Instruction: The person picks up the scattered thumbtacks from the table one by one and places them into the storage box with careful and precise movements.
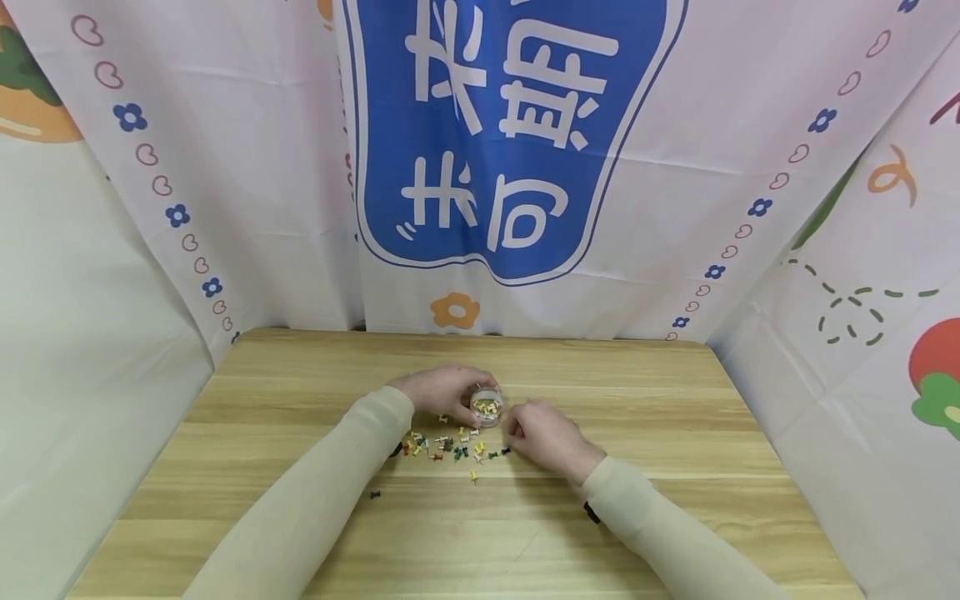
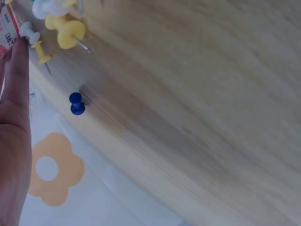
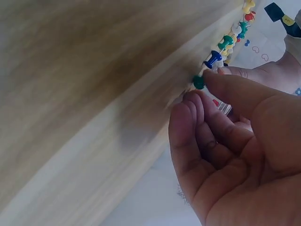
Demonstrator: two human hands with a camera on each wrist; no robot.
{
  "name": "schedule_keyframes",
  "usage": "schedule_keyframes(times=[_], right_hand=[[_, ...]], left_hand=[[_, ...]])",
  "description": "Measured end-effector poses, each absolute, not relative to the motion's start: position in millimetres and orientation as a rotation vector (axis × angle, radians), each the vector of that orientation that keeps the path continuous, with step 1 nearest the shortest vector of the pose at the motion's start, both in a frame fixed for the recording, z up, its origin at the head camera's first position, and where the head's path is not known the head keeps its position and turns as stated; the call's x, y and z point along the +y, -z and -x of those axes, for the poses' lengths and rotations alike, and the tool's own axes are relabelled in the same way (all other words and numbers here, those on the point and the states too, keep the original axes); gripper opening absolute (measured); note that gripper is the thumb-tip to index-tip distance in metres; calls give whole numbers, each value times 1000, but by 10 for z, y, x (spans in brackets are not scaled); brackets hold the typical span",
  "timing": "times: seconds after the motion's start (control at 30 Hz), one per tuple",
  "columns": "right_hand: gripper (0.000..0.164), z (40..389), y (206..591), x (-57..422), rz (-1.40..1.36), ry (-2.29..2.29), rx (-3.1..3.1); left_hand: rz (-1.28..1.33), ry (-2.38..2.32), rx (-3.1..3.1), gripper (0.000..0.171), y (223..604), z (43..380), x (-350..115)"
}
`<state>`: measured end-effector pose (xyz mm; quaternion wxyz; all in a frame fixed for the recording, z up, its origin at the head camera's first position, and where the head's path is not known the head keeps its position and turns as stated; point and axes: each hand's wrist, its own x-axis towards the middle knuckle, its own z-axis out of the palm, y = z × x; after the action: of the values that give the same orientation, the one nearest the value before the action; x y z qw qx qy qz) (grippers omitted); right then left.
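My left hand point(image 1: 447, 390) curves its fingers round the left side of a small round clear container point(image 1: 487, 423) holding yellow and white push pins. In the left wrist view the fingers lie against its red-and-white label point(image 2: 7, 29). Just right of the container is my right hand point(image 1: 551, 435), its fingers bent. A green push pin point(image 3: 199, 82) shows between its thumb tip and fingertips in the right wrist view, partly hidden by the thumb. Loose push pins in several colours lie in front of the container, among them a blue push pin point(image 3: 214, 59) close to the right hand.
The wooden table point(image 1: 645, 375) meets a printed white curtain point(image 1: 292, 208) at its back edge. Apart from the other pins, a dark push pin point(image 1: 375, 495) lies nearer the front left. Another blue push pin point(image 2: 76, 103) stands near the table edge in the left wrist view.
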<state>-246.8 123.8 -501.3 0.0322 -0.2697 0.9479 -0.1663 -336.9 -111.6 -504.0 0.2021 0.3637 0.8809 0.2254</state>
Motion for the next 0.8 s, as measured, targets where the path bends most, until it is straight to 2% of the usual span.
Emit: schedule_keyframes(times=[0.27, 0.5, 0.8], right_hand=[[10, 2472, 5021, 1245, 846, 483, 2915], [5, 2490, 4977, 1251, 830, 503, 2934], [9, 2530, 4868, 1198, 772, 618, 2955]], left_hand=[[-1036, -627, 2459, 56, 5032, 3370, -1116], [-1041, -636, 2459, 56, 5017, 3358, -1110], [-1027, -637, 2460, 56, 5018, 3358, -1116]])
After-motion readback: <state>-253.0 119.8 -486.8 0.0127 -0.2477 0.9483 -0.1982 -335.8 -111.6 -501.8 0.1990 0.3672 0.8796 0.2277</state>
